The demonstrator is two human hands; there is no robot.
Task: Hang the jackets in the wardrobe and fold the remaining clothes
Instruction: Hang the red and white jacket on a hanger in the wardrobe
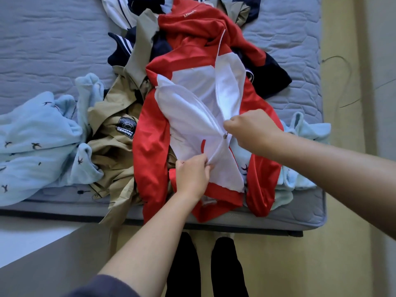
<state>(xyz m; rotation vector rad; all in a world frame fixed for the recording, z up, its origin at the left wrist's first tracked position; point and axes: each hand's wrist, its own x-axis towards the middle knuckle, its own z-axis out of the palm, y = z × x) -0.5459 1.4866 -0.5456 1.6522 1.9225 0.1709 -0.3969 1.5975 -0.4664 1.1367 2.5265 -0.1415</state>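
Grey quilted mattress (53, 39); at its near edge, red-and-white zip jacket (192, 103): soft, light, floppy. Pinched at zip base by left hand (191, 175), beside slider (225, 136) by right hand (250, 129). Best lifted by shoulders.

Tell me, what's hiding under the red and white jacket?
A tan jacket pokes out on its left, dark navy clothes at the top and right, and a light blue fleece by its lower right. Whatever lies beneath its middle is covered.
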